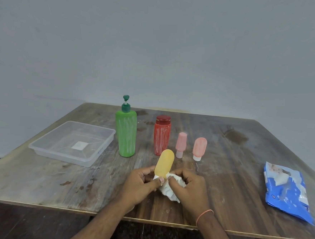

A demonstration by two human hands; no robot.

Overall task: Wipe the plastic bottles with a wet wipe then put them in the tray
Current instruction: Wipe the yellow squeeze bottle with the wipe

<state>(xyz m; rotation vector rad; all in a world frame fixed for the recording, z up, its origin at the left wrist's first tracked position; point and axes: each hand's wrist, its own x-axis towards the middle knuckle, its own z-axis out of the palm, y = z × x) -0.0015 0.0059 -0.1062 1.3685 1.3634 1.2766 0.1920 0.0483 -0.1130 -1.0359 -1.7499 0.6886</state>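
Fingers of the left hand [141, 183] curl round the low end of a yellow bottle [164, 162], thumb pinching it near its white cap, just below centre frame. Bottle held cap-down, rounded end up, tilted slightly right. Right hand [190, 187] fingers closed on a crumpled white wet wipe [168, 190], pressing it against the bottle's lower right side; wipe hangs between the 2 hands. Orange band [205, 215] on the right wrist.

Surface: worn wooden table [55, 183], grey-brown, stained with dark patches and white flecks, near edge running across lower frame. Dark floor shows below the edge. Plain grey wall [158, 44] fills the upper half.

Right of frame, blue wipe packet [287, 192] lies flat, flap open, well apart from the hands.

Beyond the hands, 4 bottles stand in a loose row at centre: green pump bottle [125, 134], tallest, streaked with white marks; red bottle [161, 136] with dark red cap, also streaked; 2 small pink bottles, 1 paler [181, 144], 1 more orange-pink [199, 148], both standing on white caps. None touch.

Left of centre, clear plastic tray [45, 145], just beside the green bottle, holds no bottles; a white label shows through its base.

Count: 5 bottles, 1 tray, 1 wipe, 1 packet.
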